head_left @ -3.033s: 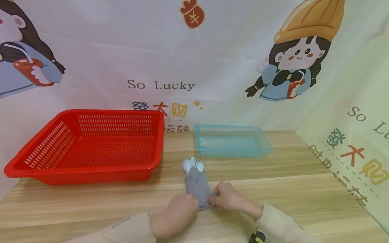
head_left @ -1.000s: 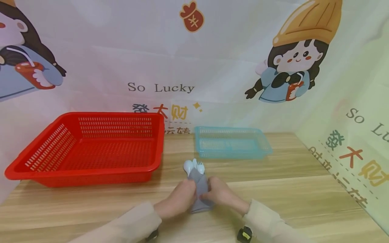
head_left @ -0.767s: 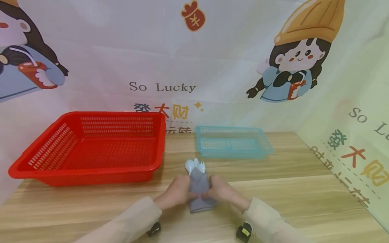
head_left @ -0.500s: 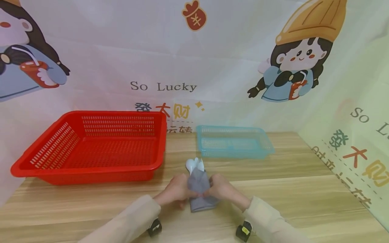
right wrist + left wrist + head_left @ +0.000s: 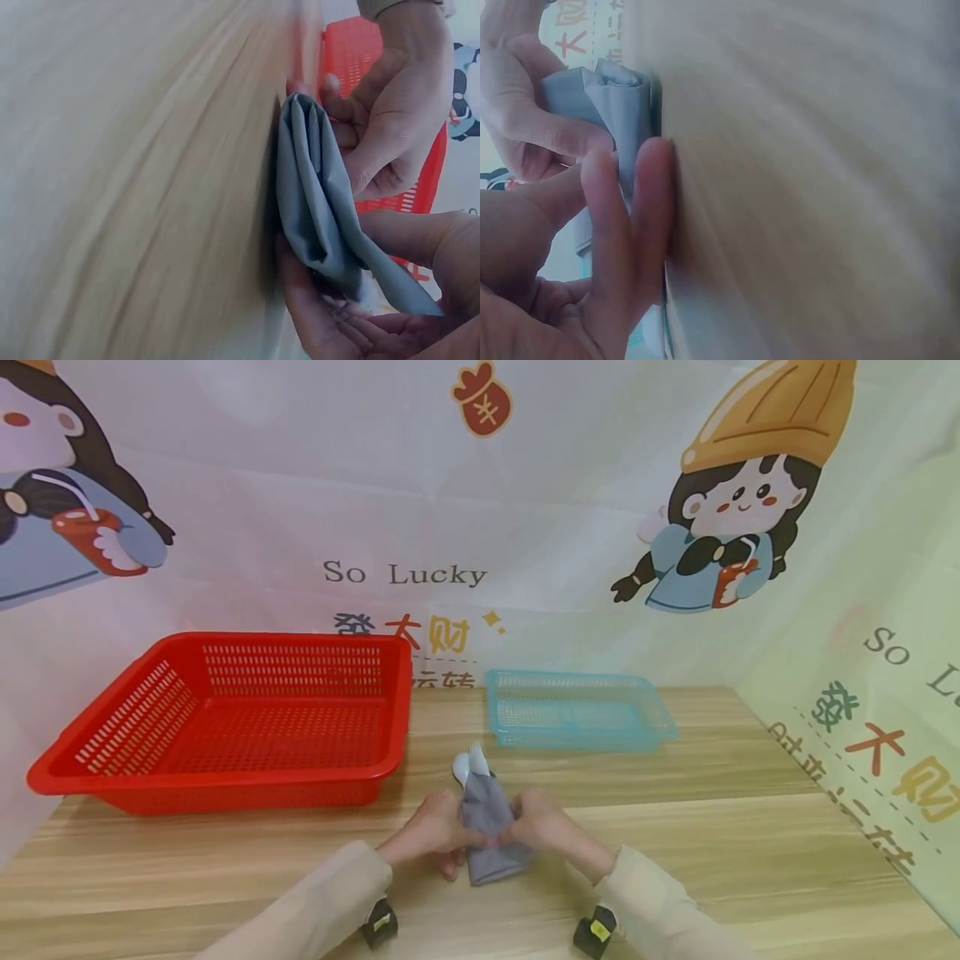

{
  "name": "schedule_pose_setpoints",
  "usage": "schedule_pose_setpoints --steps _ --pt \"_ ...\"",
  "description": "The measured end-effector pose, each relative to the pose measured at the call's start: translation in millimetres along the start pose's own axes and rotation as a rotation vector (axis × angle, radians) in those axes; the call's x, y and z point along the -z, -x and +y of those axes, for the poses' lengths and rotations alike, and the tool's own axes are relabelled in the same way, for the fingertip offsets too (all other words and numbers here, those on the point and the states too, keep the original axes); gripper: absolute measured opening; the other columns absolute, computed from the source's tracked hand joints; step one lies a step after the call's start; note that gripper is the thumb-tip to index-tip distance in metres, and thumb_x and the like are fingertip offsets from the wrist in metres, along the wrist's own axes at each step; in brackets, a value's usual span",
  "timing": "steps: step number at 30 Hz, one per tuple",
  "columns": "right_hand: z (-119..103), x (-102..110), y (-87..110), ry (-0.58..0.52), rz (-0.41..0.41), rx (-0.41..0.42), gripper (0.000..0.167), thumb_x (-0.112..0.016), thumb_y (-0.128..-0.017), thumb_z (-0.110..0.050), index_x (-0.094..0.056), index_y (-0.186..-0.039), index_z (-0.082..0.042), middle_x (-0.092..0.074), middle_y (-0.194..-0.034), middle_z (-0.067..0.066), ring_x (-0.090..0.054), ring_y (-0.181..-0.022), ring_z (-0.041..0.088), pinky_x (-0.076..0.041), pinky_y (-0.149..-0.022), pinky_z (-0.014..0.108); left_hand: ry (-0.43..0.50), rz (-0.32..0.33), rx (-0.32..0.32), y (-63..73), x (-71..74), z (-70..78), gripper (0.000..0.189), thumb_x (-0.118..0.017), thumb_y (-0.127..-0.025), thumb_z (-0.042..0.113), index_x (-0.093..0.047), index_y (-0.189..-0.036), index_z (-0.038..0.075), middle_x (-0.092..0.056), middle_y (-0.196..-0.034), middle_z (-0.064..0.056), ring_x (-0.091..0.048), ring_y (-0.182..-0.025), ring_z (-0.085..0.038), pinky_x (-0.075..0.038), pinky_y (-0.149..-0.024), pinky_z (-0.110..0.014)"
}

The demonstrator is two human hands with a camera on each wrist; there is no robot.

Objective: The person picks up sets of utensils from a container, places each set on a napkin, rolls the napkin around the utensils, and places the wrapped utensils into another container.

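Observation:
A grey napkin [image 5: 491, 827] is folded round pale plastic cutlery on the table. A spoon [image 5: 461, 768] and a fork [image 5: 477, 760] stick out of its far end; their handles are hidden in the cloth. My left hand [image 5: 438, 827] grips the bundle's left side, its thumb on top. From the right, my right hand [image 5: 543, 825] grips the other side, and the two thumbs meet over the middle. In the right wrist view the folded layers of the napkin [image 5: 315, 180] show at the near end. Two left-hand fingers [image 5: 651, 202] lie along the tabletop beside the cloth.
A large red plastic basket [image 5: 247, 781] stands at the left on the wooden table [image 5: 712, 860]. Behind the bundle, to the right, sits a shallow light-blue basket [image 5: 577, 743]. A printed cloth backdrop [image 5: 420, 493] hangs along the back and right side.
My hands have moved from the napkin's near end up to its two sides. The bundle has become narrower. The fork has turned and tilted left towards the spoon.

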State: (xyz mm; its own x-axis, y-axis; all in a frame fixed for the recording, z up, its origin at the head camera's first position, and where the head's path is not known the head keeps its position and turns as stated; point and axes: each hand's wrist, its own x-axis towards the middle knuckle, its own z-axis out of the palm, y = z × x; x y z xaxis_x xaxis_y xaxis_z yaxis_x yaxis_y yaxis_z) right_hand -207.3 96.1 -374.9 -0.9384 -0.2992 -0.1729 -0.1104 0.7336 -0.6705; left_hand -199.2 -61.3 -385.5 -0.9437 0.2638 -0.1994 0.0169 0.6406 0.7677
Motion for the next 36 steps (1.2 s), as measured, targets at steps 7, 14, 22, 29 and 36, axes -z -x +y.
schedule_pose_setpoints --steps 7,14,22,29,36 --pt "5 -3 0.3 -0.14 -0.01 -0.023 0.024 -0.072 -0.063 -0.004 -0.064 -0.084 0.005 -0.061 -0.074 0.004 -0.053 -0.069 0.014 -0.046 -0.063 0.026 0.045 0.005 0.02 1.4 -0.4 -3.1 0.029 -0.074 -0.07 0.015 -0.052 -0.057 0.0 -0.055 -0.043 -0.009 -0.053 -0.032 -0.013 -0.045 -0.035 -0.025" --pt "9 -7 3.6 -0.311 -0.027 -0.014 0.03 -0.069 -0.065 -0.002 -0.063 -0.093 0.007 -0.065 -0.086 0.009 -0.055 -0.079 0.016 -0.046 -0.073 0.03 0.067 0.026 0.025 7.1 1.4 -3.2 0.032 -0.075 -0.07 0.017 -0.055 -0.053 -0.002 -0.056 -0.043 -0.008 -0.054 -0.033 -0.013 -0.045 -0.036 -0.023" --pt "14 -13 6.4 -0.49 -0.058 -0.021 0.045 -0.065 -0.068 0.003 -0.054 -0.11 0.012 -0.063 -0.096 0.021 -0.06 -0.08 0.019 -0.05 -0.071 0.03 0.074 0.072 0.018 8.3 1.7 -4.9 0.032 -0.077 -0.067 0.015 -0.052 -0.052 0.002 -0.054 -0.042 -0.007 -0.053 -0.033 -0.012 -0.044 -0.035 -0.022" --pt "18 -18 8.0 -0.599 -0.037 0.01 0.047 -0.064 -0.068 0.005 -0.05 -0.113 0.014 -0.06 -0.103 0.025 -0.061 -0.087 0.024 -0.05 -0.075 0.032 0.144 0.066 0.046 8.2 2.3 -6.8 0.024 -0.077 -0.067 0.014 -0.06 -0.059 -0.001 -0.054 -0.045 -0.006 -0.054 -0.035 -0.012 -0.047 -0.038 -0.025" --pt "14 -15 13.4 -0.64 -0.009 0.009 0.055 -0.064 -0.072 0.001 -0.043 -0.121 0.012 -0.056 -0.113 0.025 -0.059 -0.096 0.03 -0.048 -0.081 0.036 0.394 0.005 0.071 9.1 5.9 -8.6 0.021 -0.074 -0.07 0.011 -0.058 -0.071 -0.003 -0.057 -0.057 -0.004 -0.056 -0.048 -0.011 -0.051 -0.049 -0.03"
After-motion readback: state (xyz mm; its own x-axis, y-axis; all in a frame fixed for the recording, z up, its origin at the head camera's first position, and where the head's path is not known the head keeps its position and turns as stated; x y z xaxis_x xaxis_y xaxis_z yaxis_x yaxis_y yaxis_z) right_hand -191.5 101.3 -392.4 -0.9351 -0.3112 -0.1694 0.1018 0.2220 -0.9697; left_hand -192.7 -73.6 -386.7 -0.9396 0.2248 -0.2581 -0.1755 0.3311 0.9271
